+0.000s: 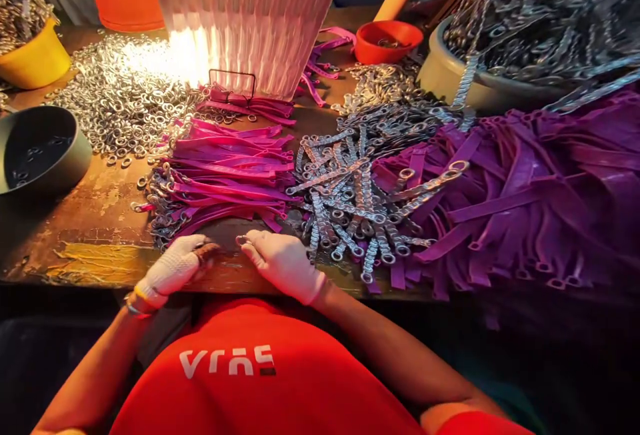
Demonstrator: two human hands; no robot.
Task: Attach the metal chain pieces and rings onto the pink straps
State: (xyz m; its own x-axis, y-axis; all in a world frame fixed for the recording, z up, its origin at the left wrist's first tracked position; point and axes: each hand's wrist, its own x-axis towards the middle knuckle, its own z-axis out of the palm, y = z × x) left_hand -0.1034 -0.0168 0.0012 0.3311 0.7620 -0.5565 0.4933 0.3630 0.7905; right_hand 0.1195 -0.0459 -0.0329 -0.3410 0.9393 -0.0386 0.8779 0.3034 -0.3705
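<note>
My right hand (283, 263), in a white knit glove, is closed in a pinch at the table's front edge. A small metal piece (242, 240) shows at its fingertips; its exact kind is too small to tell. To its left, my left hand (181, 265) wears a similar glove with darker fingertips. Those fingers are curled and blurred, so their grip is unclear. Just beyond the hands lies a stack of magenta straps (235, 168) with metal rings at their left ends. Textured metal strips with ring ends (357, 202) are heaped beside my right hand.
Loose metal rings (135, 92) are piled at back left, before a lit ribbed panel (245, 22). A dark bowl (75, 148) and yellow bowl (43, 62) stand left. Purple straps (540, 202) fill the right, below a large tub (440, 68). A red bowl (387, 52) sits behind.
</note>
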